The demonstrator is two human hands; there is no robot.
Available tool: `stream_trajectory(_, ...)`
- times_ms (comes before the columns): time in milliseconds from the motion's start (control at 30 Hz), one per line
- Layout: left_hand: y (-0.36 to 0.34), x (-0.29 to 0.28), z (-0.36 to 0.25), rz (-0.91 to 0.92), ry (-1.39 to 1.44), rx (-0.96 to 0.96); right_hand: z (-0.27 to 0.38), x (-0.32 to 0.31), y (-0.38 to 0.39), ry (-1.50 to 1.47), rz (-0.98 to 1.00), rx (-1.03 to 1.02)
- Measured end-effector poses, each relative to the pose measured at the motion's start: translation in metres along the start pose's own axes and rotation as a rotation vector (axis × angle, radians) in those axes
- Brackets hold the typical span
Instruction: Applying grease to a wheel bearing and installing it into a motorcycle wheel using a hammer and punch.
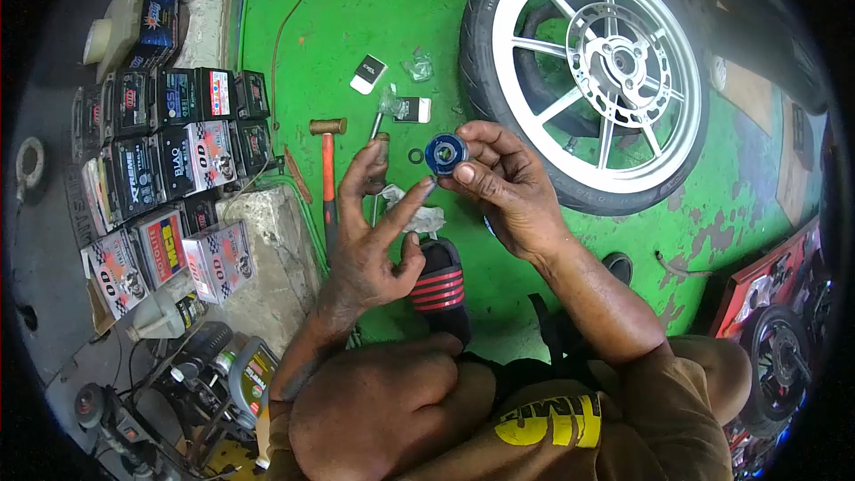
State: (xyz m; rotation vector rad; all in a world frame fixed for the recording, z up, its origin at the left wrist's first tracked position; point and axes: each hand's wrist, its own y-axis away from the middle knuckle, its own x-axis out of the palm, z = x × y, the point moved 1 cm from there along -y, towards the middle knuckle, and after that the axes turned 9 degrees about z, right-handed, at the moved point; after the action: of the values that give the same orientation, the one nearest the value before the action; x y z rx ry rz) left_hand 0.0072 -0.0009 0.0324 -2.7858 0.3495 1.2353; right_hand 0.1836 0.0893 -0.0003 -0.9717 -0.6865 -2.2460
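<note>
Between the thumb and fingers of my right hand [515,196] is a round bearing [444,153] with a blue seal and a hole in its centre, its flat face turned up. My left hand [374,254] holds nothing and has its fingers apart. Its index fingertip, dark with what looks like grease, is close beside the bearing's lower edge; whether it touches I cannot tell. A small dark ring [416,156] lies on the green floor just left of the bearing. Part of a metal rod tool [376,125] shows behind my left fingers.
A hammer [328,169] with an orange handle lies to the left. Small black-and-white boxes [412,110] and clear plastic [417,65] lie ahead. A white spoked wheel with tyre [525,44] lies at the right. Stacked batteries [134,169] line the left. My striped slipper [438,289] is below.
</note>
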Motion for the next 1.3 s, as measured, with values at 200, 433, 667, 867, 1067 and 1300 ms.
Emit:
stream_trajectory(200, -0.012, -0.005, -0.008, -0.105, 0.041, -0.032, -0.006, -0.002, 0.002, 0.071, -0.037, -0.038)
stream_trajectory(433, -0.010, -0.005, -0.007, 0.007, 0.065, -0.028, -0.002, -0.007, -0.001, 0.031, 0.013, -0.011)
stream_trajectory(667, -0.015, -0.010, -0.004, -0.112, 0.171, -0.074, -0.001, -0.006, 0.000, -0.004, 0.059, 0.046)
stream_trajectory(867, -0.020, -0.014, 0.001, -0.078, -0.307, -0.053, -0.006, -0.009, 0.000, 0.057, 0.082, 0.072)
stream_trajectory(1067, -0.022, -0.018, -0.008, -0.034, -0.564, -0.091, -0.006, -0.011, 0.000, 0.044, 0.056, 0.059)
stream_trajectory(1300, -0.025, -0.020, -0.008, 0.046, -0.217, -0.096, -0.009, -0.011, -0.001, 0.062, 0.084, 0.060)
